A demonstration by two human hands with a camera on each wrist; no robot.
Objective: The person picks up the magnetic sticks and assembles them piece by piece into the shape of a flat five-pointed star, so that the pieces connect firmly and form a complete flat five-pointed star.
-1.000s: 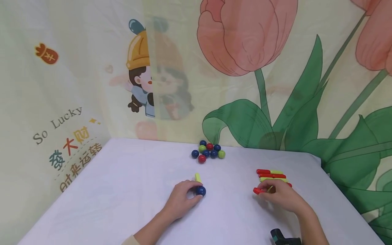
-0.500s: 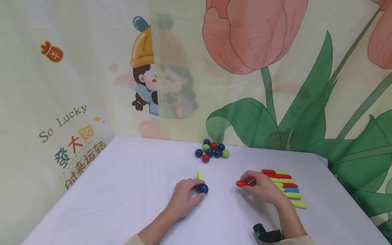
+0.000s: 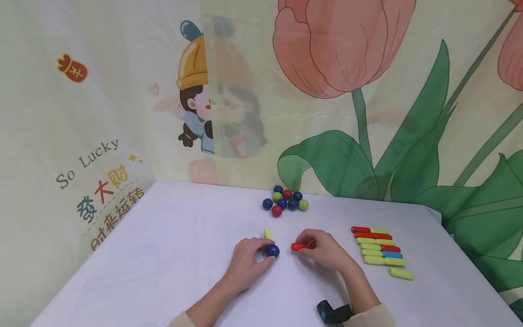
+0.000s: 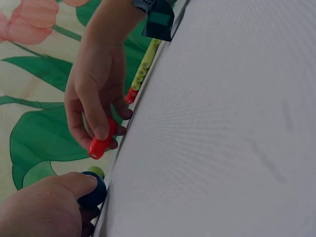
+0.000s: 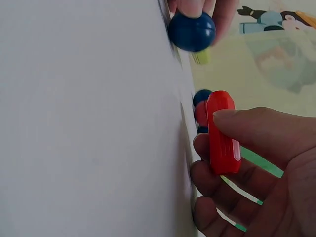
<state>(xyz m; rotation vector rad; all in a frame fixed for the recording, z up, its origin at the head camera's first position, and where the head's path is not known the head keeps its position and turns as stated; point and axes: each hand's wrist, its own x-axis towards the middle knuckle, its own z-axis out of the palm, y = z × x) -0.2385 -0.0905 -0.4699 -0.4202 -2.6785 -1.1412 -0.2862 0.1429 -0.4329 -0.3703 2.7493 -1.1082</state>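
A left hand (image 3: 251, 264) is holding a shiny, round, dark blue ball (image 3: 273, 251), with the thumb pressing on one side and fingers closing on the other. Just behind the blue ball, a short yellow-green stick (image 3: 267, 233) is lying on the smooth white cloth (image 3: 196, 245). The hand is hiding its near end, so I cannot tell if it is touching the ball. Farther back from the blue ball, a bunch of small, shiny blue, red and green balls (image 3: 282, 204) is sitting together. To the right of the blue ball, near but not touching, is a short, shiny red stick (image 3: 299, 246). The right hand (image 3: 324, 250) is pinching it tightly between thumb and fingers. Well to the right of the blue ball, six rows of red, yellow-green and blue sticks (image 3: 379, 248) are lying side by side. One lone yellow-green stick (image 3: 401, 274) is resting nearer the person.
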